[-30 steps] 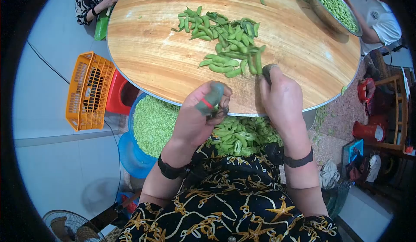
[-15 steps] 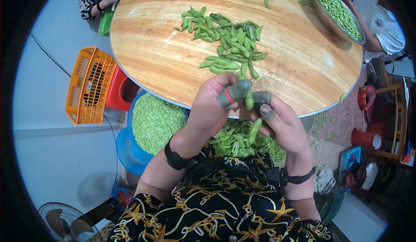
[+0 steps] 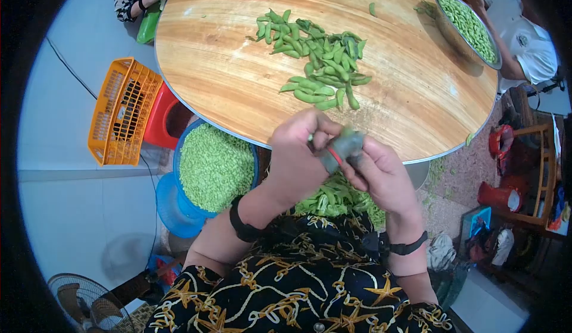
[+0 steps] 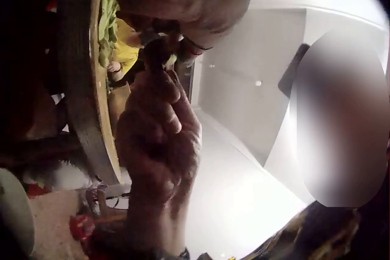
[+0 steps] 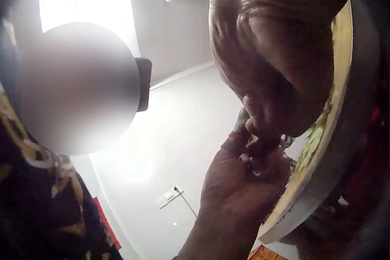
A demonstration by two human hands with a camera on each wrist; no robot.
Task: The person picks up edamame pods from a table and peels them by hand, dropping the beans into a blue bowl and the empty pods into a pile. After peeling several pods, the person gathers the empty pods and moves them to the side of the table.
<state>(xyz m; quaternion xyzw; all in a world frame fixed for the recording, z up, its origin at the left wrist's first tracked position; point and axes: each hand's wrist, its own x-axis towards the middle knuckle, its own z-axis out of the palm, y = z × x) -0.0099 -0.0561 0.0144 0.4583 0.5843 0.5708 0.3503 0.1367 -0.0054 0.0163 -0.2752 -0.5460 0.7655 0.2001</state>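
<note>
Close together over the table's near edge, my left hand (image 3: 301, 154) and right hand (image 3: 384, 169) meet at an edamame pod (image 3: 347, 131), mostly hidden by the fingers, a bit of green showing between them. Both hands have curled fingers that pinch at it. A grey-green cover with a red band wraps the left thumb, which presses toward the right fingers. A small pale green bit shows in the curled left fingers. On the round wooden table (image 3: 226, 89) ahead lies a pile of edamame pods (image 3: 328, 53). Green pods and hulls (image 3: 333, 199) lie below my hands.
A blue tub of shelled beans (image 3: 217, 166) stands at left, near an orange crate (image 3: 116, 115) and a red stool (image 3: 161, 115). At the table's far right a person's hand is by a metal bowl of beans (image 3: 468, 29). A fan (image 3: 89, 306) stands lower left.
My right hand has come back from the pile to meet my left. A pod seen hanging from the right fingers half a second ago is now hidden. The left thumb has moved against the right fingers.
</note>
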